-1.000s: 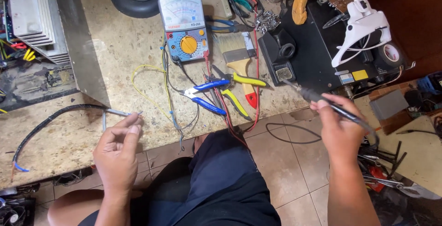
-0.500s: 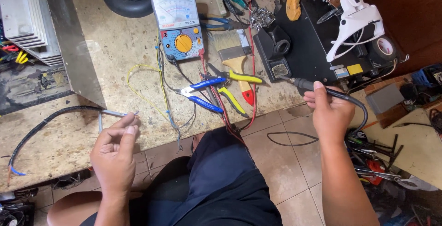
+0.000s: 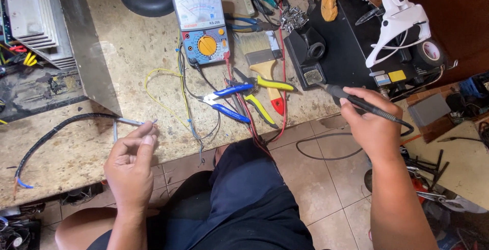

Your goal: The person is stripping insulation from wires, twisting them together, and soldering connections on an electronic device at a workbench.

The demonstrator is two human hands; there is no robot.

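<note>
Soldering iron drawn back toward its stand, wire end held ready

Right hand (image 3: 374, 128) is wrapped in a pen-like grip around the black, slim soldering iron (image 3: 356, 102), fingers pressed together on its handle. A second ago the same hand sat lower and farther out over the floor with the iron angled away; now it has come up and in, so the tip lies just beside the black iron stand with its sponge tray (image 3: 308, 59). Judged from that, the iron is being brought to the stand's cleaning pad or readied, not applied to a joint.

Left hand (image 3: 131, 166) has barely moved: thumb and forefinger pinch the bare end of the thin grey wire (image 3: 133, 122) that leaves the black sleeved cable (image 3: 56, 130), held at the near edge of the counter (image 3: 76, 163), well apart from the iron.

Between the two hands lie blue-handled pliers (image 3: 226, 102), yellow-handled cutters (image 3: 267, 94), a wooden-handled paintbrush with a red tip (image 3: 265, 64) and loose yellow, red and black leads. Beyond them stands a grey analogue multimeter with a blue base and orange dial (image 3: 201, 23).

Counter is pale speckled stone, scuffed and crowded. Beyond the right hand a black box (image 3: 356, 51) carries a white magnifier headset (image 3: 402, 23). Beyond the left hand stand a ribbed metal heatsink (image 3: 28, 16) and a grey sheet-metal panel (image 3: 86, 51). Beige floor tiles (image 3: 316, 178) show below, with tools scattered beside the right forearm.
</note>
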